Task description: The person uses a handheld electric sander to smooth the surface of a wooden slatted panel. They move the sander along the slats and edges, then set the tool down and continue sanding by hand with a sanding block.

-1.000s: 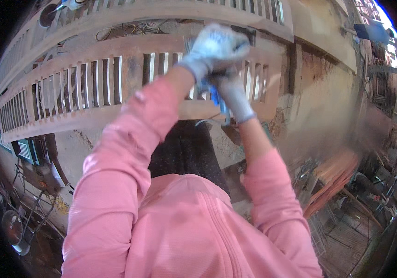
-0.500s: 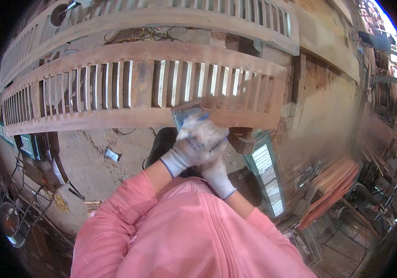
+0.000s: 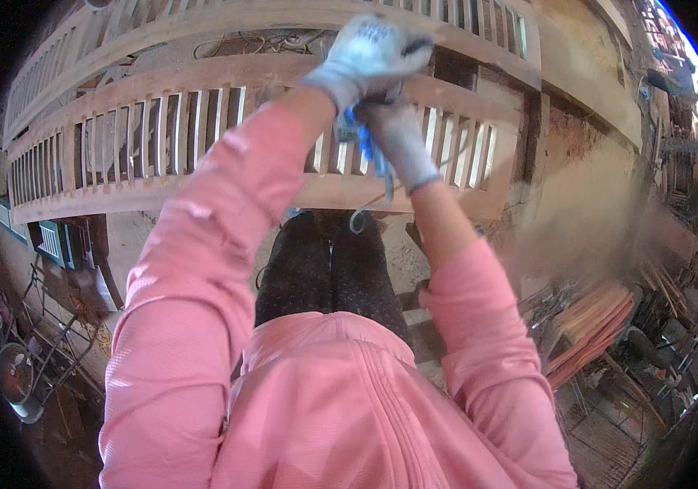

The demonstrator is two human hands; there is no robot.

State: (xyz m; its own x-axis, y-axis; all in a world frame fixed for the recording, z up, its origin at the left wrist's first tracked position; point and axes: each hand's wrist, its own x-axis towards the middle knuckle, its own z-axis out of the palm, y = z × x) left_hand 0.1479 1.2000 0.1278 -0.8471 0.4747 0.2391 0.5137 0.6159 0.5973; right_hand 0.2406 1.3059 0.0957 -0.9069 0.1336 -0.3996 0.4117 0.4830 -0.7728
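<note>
My left hand (image 3: 373, 53), in a white work glove and smeared by motion, is closed over the top of a blue and grey hand tool (image 3: 365, 140). Just below it, my right hand (image 3: 402, 138), also gloved, wraps round the tool from the right. A thin pale cord or hose (image 3: 388, 189) hangs from the tool and curls at its end. Both hands are over a long slatted wooden panel (image 3: 104, 200) lying crosswise before me. The gloves hide much of the tool, so its exact kind cannot be made out. Contact with the wood is hidden.
Beyond lies a second slatted panel (image 3: 227, 20), with coiled cables (image 3: 259, 42) in the gap between. Reddish boards (image 3: 594, 330) are stacked at the right. Green slatted frames (image 3: 51, 240) stand at the left, near a round metal pan (image 3: 19, 375).
Both hands have moved forward with the tool, from the panel's near rail to its far side. My arms are stretched out more, and my legs now show below the panel.
</note>
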